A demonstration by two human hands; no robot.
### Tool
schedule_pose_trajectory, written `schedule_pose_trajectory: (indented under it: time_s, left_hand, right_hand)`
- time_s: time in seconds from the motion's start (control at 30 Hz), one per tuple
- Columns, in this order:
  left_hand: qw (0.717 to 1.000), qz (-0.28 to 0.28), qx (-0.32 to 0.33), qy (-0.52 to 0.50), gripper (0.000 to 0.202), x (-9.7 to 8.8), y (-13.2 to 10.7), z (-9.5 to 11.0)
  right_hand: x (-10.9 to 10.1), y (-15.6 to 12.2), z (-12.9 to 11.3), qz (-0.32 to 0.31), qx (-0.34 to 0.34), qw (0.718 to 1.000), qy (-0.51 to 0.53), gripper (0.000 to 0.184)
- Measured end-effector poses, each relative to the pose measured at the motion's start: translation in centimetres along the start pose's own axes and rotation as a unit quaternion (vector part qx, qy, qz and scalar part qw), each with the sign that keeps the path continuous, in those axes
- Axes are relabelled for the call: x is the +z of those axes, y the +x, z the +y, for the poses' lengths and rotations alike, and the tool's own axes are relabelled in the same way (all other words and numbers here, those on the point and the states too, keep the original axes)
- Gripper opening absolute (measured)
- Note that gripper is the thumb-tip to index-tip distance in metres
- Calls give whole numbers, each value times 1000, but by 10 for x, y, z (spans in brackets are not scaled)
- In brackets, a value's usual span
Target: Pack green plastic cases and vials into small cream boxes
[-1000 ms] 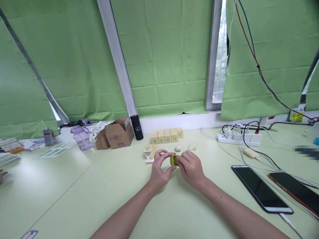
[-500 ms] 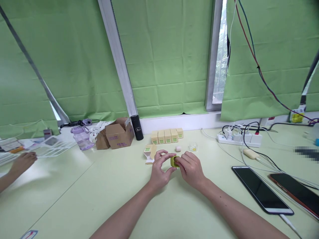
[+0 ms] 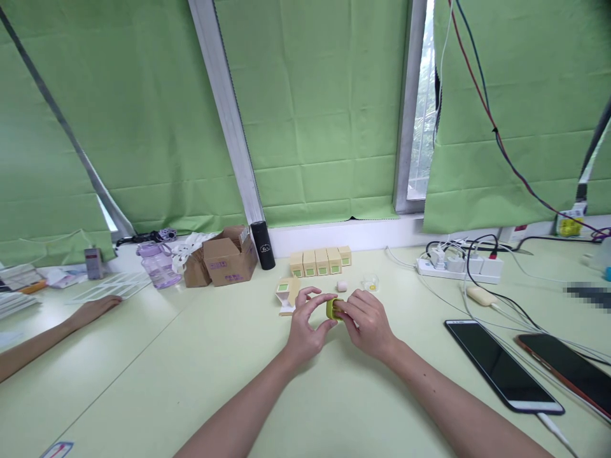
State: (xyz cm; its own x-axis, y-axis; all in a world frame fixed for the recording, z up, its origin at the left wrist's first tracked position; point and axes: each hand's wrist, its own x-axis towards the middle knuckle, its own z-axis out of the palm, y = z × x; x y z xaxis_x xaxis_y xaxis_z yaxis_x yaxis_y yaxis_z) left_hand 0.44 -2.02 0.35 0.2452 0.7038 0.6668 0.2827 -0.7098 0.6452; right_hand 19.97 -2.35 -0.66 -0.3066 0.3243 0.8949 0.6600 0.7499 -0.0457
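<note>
A small yellow-green case (image 3: 331, 310) is up off the table between my two hands, its opening turned towards the right. My left hand (image 3: 308, 326) grips it between thumb and forefinger, the other fingers curled. The fingertips of my right hand (image 3: 366, 321) reach into the opening, with the thumb below; what they touch inside is hidden. Just beyond lie a small pale pink piece (image 3: 342, 286) and a clear plastic container (image 3: 370, 282) with something yellow in it. To the left of my left hand stands an open small carton (image 3: 285, 291) with a green label.
A row of several small tan boxes (image 3: 316, 262) stands behind. Further left are a black bottle (image 3: 263, 245), a cardboard box (image 3: 230, 257) and a purple bottle (image 3: 159, 264). Phones (image 3: 503, 364), cables and a power strip (image 3: 459, 270) occupy the right. Another person's hand (image 3: 98, 310) rests far left.
My hands stay nearly in place; the case has turned slightly. At the far left, the other person's hand has moved right and laid the white frame-like sheet down flat.
</note>
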Motion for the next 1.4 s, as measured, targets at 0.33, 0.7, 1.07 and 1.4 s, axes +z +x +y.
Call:
schedule_pose_trajectory:
  time_s: [0.33, 0.7, 1.07, 1.4]
  left_hand:
    - [999, 35, 3, 30, 41, -4, 2, -6]
    - [999, 46, 10, 12, 34, -2, 5, 3]
    - [994, 74, -77, 9, 20, 11, 5, -18]
    - [992, 71, -98, 23, 20, 11, 7, -13]
  right_hand:
    - [-5, 2, -4, -18, 24, 998, 55, 56]
    - [3, -4, 1, -9, 69, 992, 109, 58]
    - [7, -9, 1, 6, 80, 991, 108, 53]
    - [10, -11, 4, -8, 74, 989, 126, 56]
